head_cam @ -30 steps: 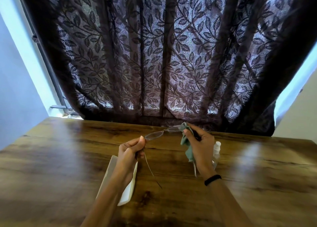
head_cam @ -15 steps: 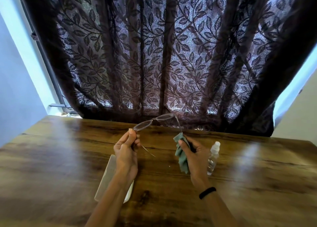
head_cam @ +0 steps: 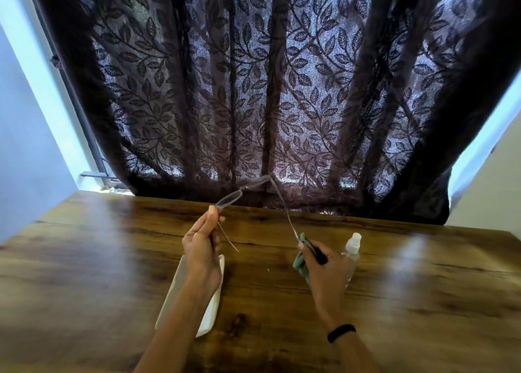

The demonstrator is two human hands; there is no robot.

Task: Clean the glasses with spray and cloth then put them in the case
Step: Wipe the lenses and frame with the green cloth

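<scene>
The glasses (head_cam: pixel 243 190) are held up in the air above the far part of the table (head_cam: pixel 423 302), in front of the dark leaf-patterned curtain (head_cam: pixel 267 76). Their front runs slantwise, from the lower lens by the left hand up and to the right; both side arms are unfolded and reach down towards the person. The left hand (head_cam: pixel 201 248) is raised with the forearm coming up from the bottom edge, thumb and fingertips pinched on the outer corner of the lower lens; the near side arm hangs free beside the palm. The right hand (head_cam: pixel 321 265) sits lower and to the right, its back turned up, a black band (head_cam: pixel 341 332) on the wrist. Its grip is closed around a green cloth (head_cam: pixel 300 261), and thumb and finger pinch the tip of the other side arm through the cloth. A white case (head_cam: pixel 210 310) lies open on the table beneath the left forearm. A clear spray bottle (head_cam: pixel 352 252) stands just beside the right hand.
</scene>
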